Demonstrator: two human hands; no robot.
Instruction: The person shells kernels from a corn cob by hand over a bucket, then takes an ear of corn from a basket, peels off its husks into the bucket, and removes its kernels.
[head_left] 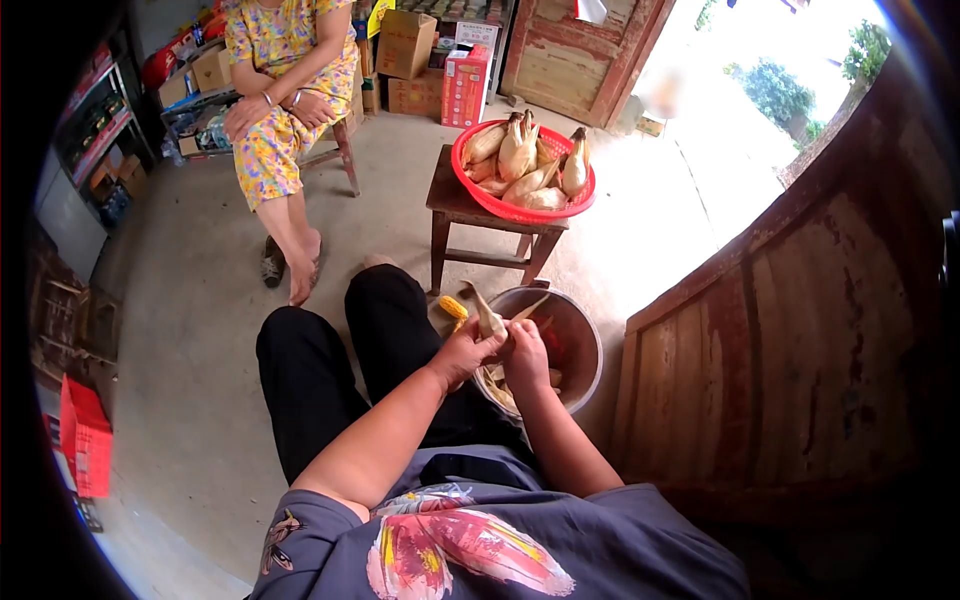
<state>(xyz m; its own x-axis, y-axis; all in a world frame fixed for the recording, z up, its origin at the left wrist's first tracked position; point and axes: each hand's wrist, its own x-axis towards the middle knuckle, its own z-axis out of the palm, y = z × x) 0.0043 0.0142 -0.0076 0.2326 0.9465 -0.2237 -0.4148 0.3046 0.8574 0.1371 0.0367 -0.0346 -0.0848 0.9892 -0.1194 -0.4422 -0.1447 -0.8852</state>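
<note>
My left hand [468, 354] is closed round the lower part of an ear of corn [487, 316] in its pale, dry husk, with the tip pointing up and away from me. My right hand [525, 350] pinches at the husk beside it, and a strip of husk [530, 307] sticks out above the fingers. Both hands are over the near left part of a metal bucket [597, 365], where loose husks [500, 388] lie. To the left of the bucket shows a bare yellow corn cob [453, 307], partly hidden by my knee and hand.
A red plastic basket [468, 178] of unhusked corn stands on a wooden stool [445, 195] ahead. Another person [290, 90] sits at the back left with arms crossed. A wooden door [720, 390] stands close on my right. Boxes [405, 45] are stacked behind.
</note>
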